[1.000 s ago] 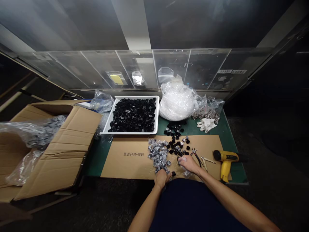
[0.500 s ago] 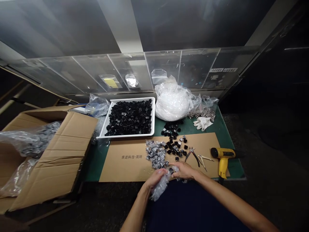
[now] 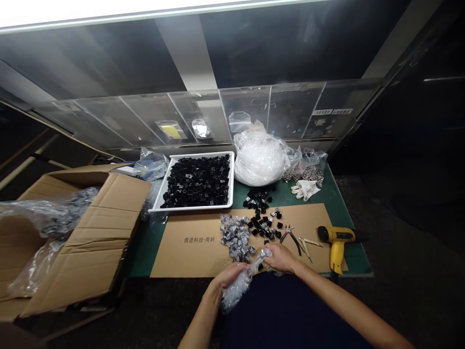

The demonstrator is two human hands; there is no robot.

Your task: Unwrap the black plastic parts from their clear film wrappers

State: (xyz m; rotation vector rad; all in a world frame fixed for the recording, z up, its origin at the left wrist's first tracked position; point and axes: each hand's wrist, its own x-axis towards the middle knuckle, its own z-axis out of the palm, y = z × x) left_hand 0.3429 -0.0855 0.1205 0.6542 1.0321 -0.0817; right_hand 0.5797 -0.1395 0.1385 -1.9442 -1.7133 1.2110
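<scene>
At the bench's front edge, my left hand (image 3: 229,274) is closed round a crumpled clear plastic bag (image 3: 237,290), whose lower part bulges below the cardboard. The other end of the bag is pinched in my right hand (image 3: 280,258), and the plastic between the two hands is stretched. What the bag contains is too blurred to name. Just beyond my hands lies a heap of small grey, plastic-wrapped parts (image 3: 237,237). Loose black parts (image 3: 262,225) are scattered to its right. All of these lie on a flat cardboard sheet (image 3: 192,259).
A white tray (image 3: 231,201) full of black parts stands behind. To the right are pliers (image 3: 291,237), a pale tweezer-like tool (image 3: 306,248), a yellow heat gun (image 3: 337,249) and white glove (image 3: 305,189). A large plastic bag (image 3: 259,160) sits at back; an open carton (image 3: 90,247) left.
My right hand has drawn slightly away from my left, stretching the bag between them. The view has tilted up a little.
</scene>
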